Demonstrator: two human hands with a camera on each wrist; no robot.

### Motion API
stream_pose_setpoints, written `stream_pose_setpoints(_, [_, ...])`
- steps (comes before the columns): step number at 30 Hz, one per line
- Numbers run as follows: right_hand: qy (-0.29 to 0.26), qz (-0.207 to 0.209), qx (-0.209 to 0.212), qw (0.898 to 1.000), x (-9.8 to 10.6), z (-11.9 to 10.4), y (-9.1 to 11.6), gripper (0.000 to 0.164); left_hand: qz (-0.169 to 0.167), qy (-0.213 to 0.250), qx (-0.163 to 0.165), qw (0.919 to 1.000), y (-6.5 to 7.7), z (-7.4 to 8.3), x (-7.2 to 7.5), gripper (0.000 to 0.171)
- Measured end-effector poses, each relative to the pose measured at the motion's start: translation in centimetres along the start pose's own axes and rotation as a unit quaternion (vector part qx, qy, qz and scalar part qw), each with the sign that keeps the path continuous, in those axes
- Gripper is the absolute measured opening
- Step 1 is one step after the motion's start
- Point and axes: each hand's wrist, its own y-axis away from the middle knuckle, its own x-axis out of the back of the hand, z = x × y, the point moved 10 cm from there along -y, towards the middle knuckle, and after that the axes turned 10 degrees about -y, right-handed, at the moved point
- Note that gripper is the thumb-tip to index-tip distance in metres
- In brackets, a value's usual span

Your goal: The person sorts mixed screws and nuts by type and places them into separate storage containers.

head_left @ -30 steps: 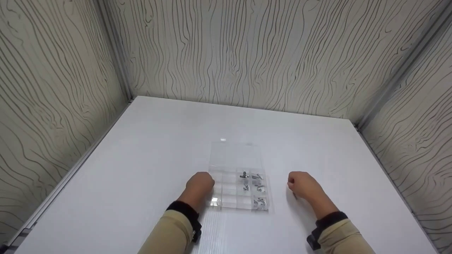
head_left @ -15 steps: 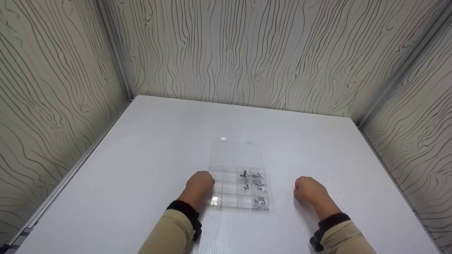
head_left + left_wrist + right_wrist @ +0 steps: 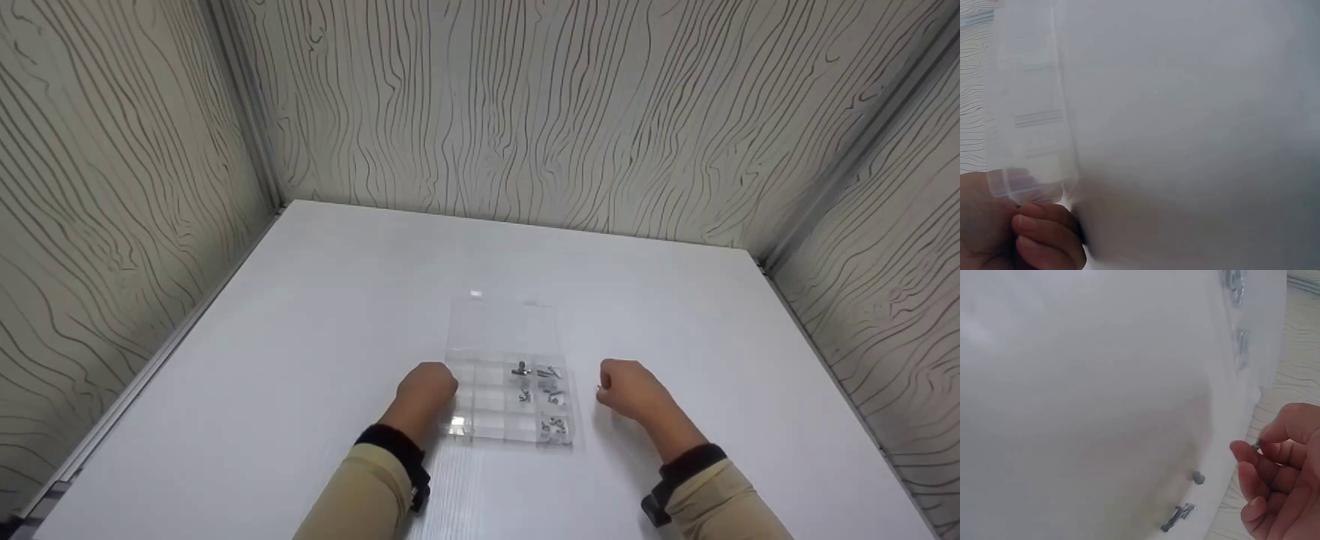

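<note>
A clear plastic compartment box (image 3: 487, 418) lies on the white table with its lid (image 3: 502, 326) folded back, away from the person. Small metal screws and similar hardware (image 3: 523, 394) fill several right-hand compartments. My left hand (image 3: 426, 390) holds the box's left side, fingers curled at its corner in the left wrist view. Just right of the box, my right hand (image 3: 634, 390) pinches a tiny metal piece (image 3: 1256, 445) between thumb and forefinger; its kind is too small to tell. Two more metal bits, a roundish one (image 3: 1198, 477) and a longer one (image 3: 1178, 517), appear near that hand.
The white table (image 3: 337, 300) extends around the box on all sides. Wood-grain patterned walls (image 3: 487, 112) enclose it at the back and both sides, with metal posts at the corners.
My right hand first drew away to the right, then came back left and closer to the box. The left hand and the box have stayed in place.
</note>
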Motion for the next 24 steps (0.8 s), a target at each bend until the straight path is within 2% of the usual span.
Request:
stream_pose_setpoints(3, [-0.023,0.014,0.029,0.999,-0.1,-2.2,-0.1,0.008,0.006,0.007,0.0,1.0,0.0,0.0,0.1,0.02])
stream_pose_setpoints(6, [-0.039,0.024,0.09,0.995,-0.6,-5.0,0.2,0.006,0.018,0.019,-0.001,0.9997,0.0,0.1,0.2,0.021])
stream_pose_setpoints(10, [-0.037,0.013,0.193,0.98,-1.7,-8.9,1.7,0.007,0.025,0.02,-0.006,0.9995,-0.2,0.2,0.2,0.02])
stream_pose_setpoints(13, [-0.024,-0.003,0.247,0.969,-2.8,-11.0,2.7,0.009,0.028,0.02,-0.008,0.9994,-0.2,0.2,0.3,0.02])
stream_pose_setpoints(17, [-0.011,-0.017,0.264,0.964,-3.9,-12.0,3.0,0.007,0.032,0.015,-0.01,0.9993,-0.3,0.2,0.4,0.019])
stream_pose_setpoints(24, [-0.022,-0.034,0.254,0.966,-4.6,-11.3,2.7,0.008,0.032,0.021,-0.004,0.9993,-0.2,-0.1,0.4,0.019])
